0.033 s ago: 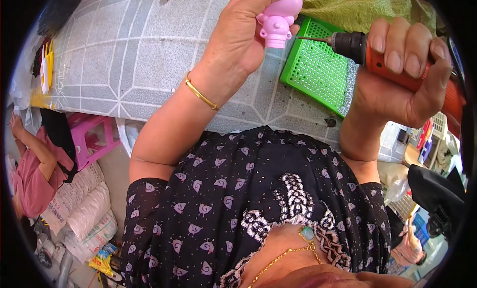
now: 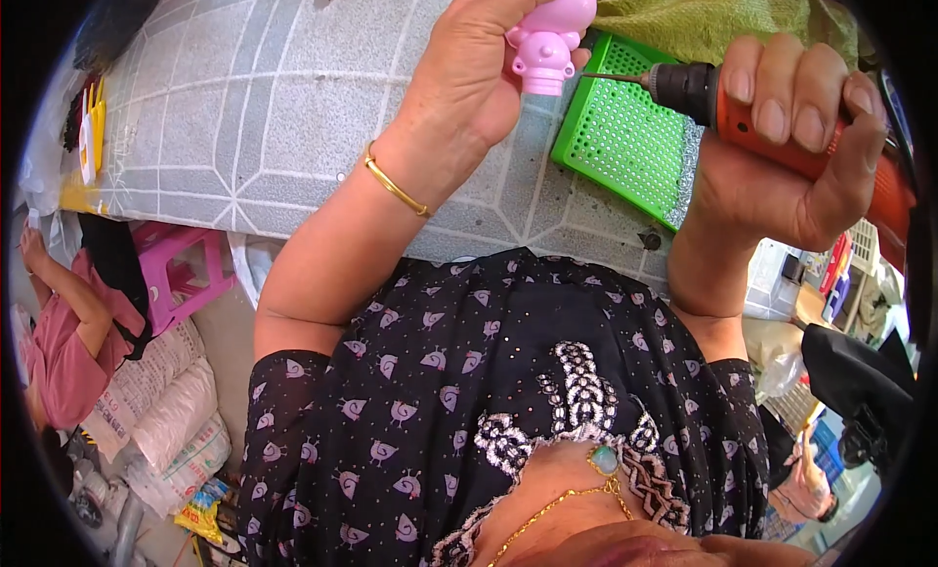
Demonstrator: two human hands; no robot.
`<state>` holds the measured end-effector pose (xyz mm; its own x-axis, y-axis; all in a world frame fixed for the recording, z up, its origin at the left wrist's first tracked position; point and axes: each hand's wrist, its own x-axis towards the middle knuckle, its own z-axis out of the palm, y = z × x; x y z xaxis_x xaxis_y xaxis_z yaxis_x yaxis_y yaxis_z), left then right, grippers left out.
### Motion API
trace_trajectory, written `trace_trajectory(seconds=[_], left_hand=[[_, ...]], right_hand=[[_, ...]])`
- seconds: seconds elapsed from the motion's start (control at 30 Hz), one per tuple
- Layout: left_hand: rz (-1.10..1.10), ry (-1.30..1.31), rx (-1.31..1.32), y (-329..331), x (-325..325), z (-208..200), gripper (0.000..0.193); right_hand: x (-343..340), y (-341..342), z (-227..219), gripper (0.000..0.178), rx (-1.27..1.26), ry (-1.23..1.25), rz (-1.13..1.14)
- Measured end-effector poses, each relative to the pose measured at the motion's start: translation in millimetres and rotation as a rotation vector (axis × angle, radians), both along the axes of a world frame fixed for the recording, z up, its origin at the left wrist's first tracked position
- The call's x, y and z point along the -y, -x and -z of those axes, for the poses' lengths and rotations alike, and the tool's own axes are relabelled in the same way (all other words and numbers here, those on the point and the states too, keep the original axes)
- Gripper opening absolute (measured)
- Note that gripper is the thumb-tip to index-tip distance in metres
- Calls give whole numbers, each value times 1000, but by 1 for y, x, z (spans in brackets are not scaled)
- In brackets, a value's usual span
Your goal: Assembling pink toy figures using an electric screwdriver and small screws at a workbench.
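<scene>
At the top of the head view, my left hand (image 2: 474,64) is closed round a pink plastic toy figure (image 2: 543,57) with a big rounded upper part and a narrow ringed neck at its lower end. My right hand (image 2: 791,142) grips an orange-red power screwdriver (image 2: 757,132) with a black nose. Its long thin bit (image 2: 618,76) points left, the tip at or just beside the small round lug on the figure's right side; I cannot tell if they touch. Below the bit, a green perforated plastic basket (image 2: 625,127) lies on the table.
The table has a grey tile-patterned cover (image 2: 264,108). An olive woven sack (image 2: 723,20) lies at the far right. Yellow-handled tools (image 2: 93,132) are at the left edge. Beyond the table, a pink stool (image 2: 186,274), stuffed white sacks (image 2: 176,401) and a co-worker in pink (image 2: 73,332) appear.
</scene>
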<state>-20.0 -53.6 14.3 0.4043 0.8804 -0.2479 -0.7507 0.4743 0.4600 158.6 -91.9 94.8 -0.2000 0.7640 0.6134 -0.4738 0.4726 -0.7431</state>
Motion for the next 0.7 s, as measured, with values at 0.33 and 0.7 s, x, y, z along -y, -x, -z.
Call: trace_trajectory(seconds=[0.33,0.7], left_hand=[[54,-28,98,7,-2,-2,31],[91,14,462,16,-13,5,45]], right_hand=[[-2,-13,-3,17,44,45,145],[-5,7,24,13,-81,246,654]])
